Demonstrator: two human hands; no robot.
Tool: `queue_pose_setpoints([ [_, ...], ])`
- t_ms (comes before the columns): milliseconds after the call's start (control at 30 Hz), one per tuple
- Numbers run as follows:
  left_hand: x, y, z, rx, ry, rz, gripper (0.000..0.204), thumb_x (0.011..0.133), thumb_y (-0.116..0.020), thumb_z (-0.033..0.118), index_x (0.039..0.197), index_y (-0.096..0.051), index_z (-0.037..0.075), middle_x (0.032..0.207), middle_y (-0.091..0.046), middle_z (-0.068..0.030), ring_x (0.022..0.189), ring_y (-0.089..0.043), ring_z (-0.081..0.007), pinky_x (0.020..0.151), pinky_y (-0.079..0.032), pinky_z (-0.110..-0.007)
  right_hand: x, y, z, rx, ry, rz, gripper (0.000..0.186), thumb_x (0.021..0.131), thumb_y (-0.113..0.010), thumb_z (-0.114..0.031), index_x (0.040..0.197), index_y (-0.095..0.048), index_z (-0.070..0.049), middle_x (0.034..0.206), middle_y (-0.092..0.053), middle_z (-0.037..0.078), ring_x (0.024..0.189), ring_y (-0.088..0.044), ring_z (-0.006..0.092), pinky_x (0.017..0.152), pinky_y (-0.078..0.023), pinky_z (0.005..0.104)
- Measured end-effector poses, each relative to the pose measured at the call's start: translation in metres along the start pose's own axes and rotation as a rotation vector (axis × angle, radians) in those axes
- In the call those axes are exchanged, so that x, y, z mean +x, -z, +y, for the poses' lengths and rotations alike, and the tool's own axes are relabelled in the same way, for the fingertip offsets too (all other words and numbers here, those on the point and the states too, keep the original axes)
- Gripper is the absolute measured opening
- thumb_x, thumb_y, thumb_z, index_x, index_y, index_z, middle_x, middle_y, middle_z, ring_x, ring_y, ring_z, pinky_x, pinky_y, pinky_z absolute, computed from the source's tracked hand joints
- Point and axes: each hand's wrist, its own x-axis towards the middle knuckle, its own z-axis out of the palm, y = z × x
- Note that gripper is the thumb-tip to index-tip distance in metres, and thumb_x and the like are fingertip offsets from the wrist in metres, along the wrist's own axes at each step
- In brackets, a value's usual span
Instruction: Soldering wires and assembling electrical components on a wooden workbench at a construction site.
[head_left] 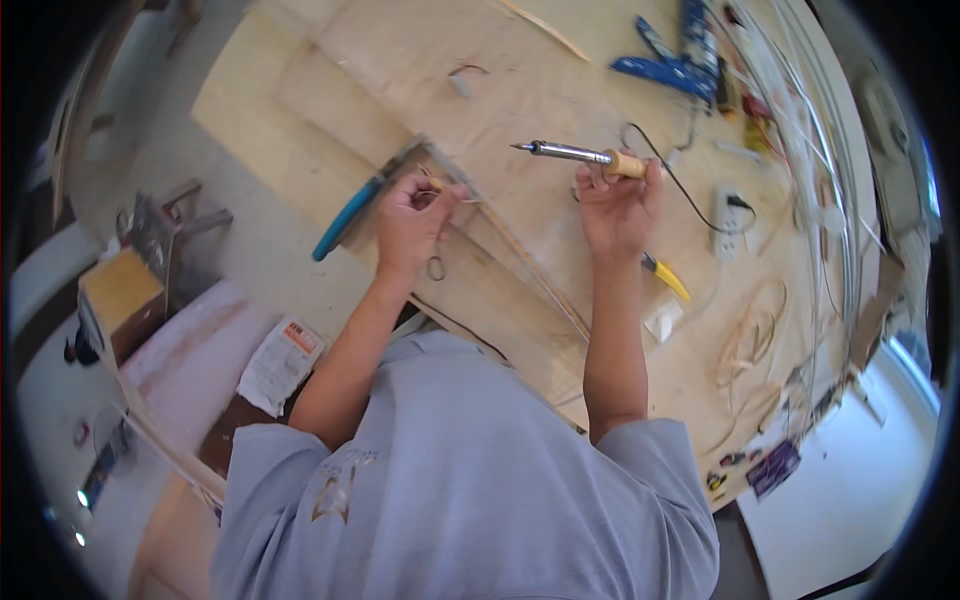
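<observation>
Scuffed wooden table [545, 100] is hogging the space. Right hand [617, 212] is gripping a soldering iron [568, 152] over it by the wooden handle [627, 164], probably for avoiding burns; left hand [408, 218] is pinching what's looking like thin wire [469, 201], probably steadying it.

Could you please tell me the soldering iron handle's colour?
The handle is yellowish tan, best seen in the head view.
</observation>
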Motion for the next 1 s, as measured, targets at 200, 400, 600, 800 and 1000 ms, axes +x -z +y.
queue_pose_setpoints([
  [200,-0.002,-0.007,-0.012,-0.476,0.024,0.031,0.018,0.086,-0.071,0.017,0.084,-0.066,-0.001,0.069,-0.064,-0.0043,0.056,-0.057,-0.0079,0.046,-0.045,-0.021,0.033,-0.015,0.026,-0.245,-0.062,-0.009,0.040,0.100,-0.042,-0.039,0.095,-0.058,-0.002,0.072,-0.057,0.008,0.067,-0.054,0.0212,0.077,-0.046,0.0392],
  [400,0.009,-0.010,-0.007,-0.385,0.046,0.081,0.023,0.089,-0.067,0.018,0.095,-0.070,-0.004,0.068,-0.064,-0.0048,0.052,-0.055,-0.0068,0.044,-0.044,-0.021,0.083,-0.017,0.012,-0.534,-0.071,-0.071,0.043,0.101,-0.041,-0.037,0.091,-0.057,0.002,0.069,-0.056,0.010,0.066,-0.055,0.0231,0.071,-0.047,0.0384],
  [600,0.014,-0.005,-0.001,-0.269,0.161,0.015,0.025,0.088,-0.069,0.021,0.093,-0.070,-0.004,0.066,-0.062,-0.0046,0.046,-0.054,-0.0074,0.038,-0.039,-0.020,0.104,-0.020,0.013,-0.780,-0.027,-0.056,0.041,0.100,-0.046,-0.036,0.090,-0.057,0.002,0.067,-0.057,0.009,0.059,-0.054,0.0181,0.061,-0.047,0.0294],
  [800,0.012,-0.007,-0.001,-0.310,0.197,0.043,0.026,0.088,-0.069,0.023,0.087,-0.069,-0.004,0.064,-0.060,-0.0033,0.046,-0.053,-0.0071,0.038,-0.040,-0.021,0.109,-0.029,0.018,-0.915,-0.070,-0.052,0.045,0.098,-0.048,-0.042,0.090,-0.059,0.000,0.065,-0.059,0.008,0.052,-0.054,0.0136,0.048,-0.043,0.0238],
  [1000,0.010,-0.007,-0.001,-0.247,0.112,0.056,0.025,0.089,-0.067,0.020,0.091,-0.070,-0.004,0.061,-0.061,-0.0041,0.046,-0.053,-0.0065,0.040,-0.042,-0.021,0.117,-0.030,0.014,-0.905,-0.071,-0.087,0.044,0.099,-0.045,-0.040,0.092,-0.059,0.001,0.067,-0.060,0.010,0.053,-0.055,0.0157,0.049,-0.045,0.0259],
])
